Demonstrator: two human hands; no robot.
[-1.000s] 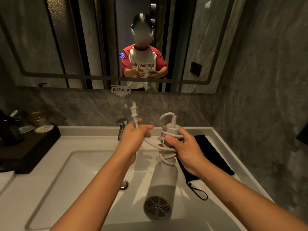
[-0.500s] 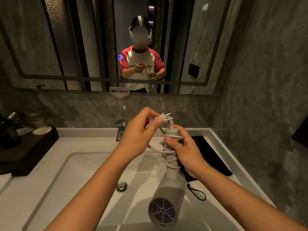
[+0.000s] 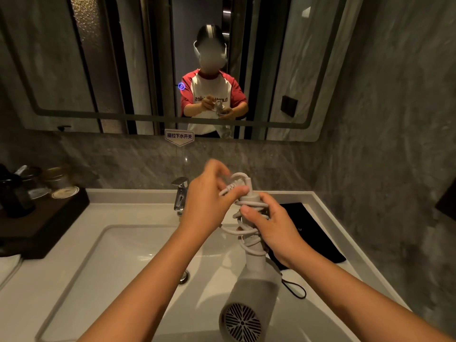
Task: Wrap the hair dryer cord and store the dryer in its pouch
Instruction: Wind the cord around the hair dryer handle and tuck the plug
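Observation:
A white hair dryer (image 3: 249, 299) hangs over the sink with its grille end toward me and its handle pointing up and away. The white cord (image 3: 249, 239) is coiled several times around the handle. My right hand (image 3: 271, 225) grips the handle over the coils. My left hand (image 3: 209, 201) pinches the plug end of the cord at the top of the handle. The black pouch (image 3: 313, 233) lies flat on the counter to the right, partly hidden behind my right hand, its drawstring loop (image 3: 294, 290) trailing toward me.
A white sink basin (image 3: 128, 257) with a drain (image 3: 183, 276) lies below my arms, a chrome faucet (image 3: 180, 193) behind it. A dark tray with jars (image 3: 42, 206) stands at the left. A mirror (image 3: 98, 70) fills the back wall; a stone wall closes the right.
My left hand brought the plug from up left of the handle over to the handle's top. The loose length of cord has gone onto the coils. The dryer shifted slightly right.

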